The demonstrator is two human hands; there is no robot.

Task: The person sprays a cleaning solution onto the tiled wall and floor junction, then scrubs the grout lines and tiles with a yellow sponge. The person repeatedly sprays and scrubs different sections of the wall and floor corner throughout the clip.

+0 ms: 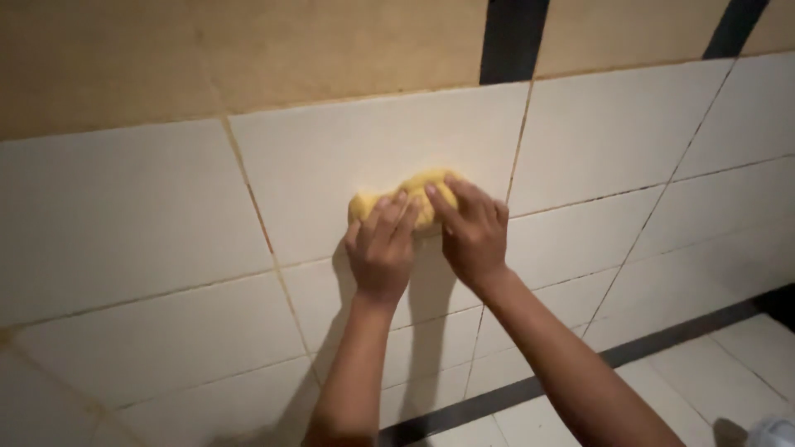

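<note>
A yellow sponge [421, 192] is pressed flat against a white wall tile [331, 165]. My left hand [382, 246] lies over its left half, fingers spread on it. My right hand [472, 232] covers its right half, fingertips on the sponge's middle. Both hands push the sponge against the wall, and both forearms reach up from the bottom of the view. Much of the sponge is hidden under the fingers.
The wall is white rectangular tiles with brownish grout lines [257, 215]. Above them runs a tan band with dark vertical stripes [512, 37]. A dark strip [662, 335] runs along the wall's base, with light floor tiles [745, 364] beyond. A pale object [774, 432] sits at the bottom right corner.
</note>
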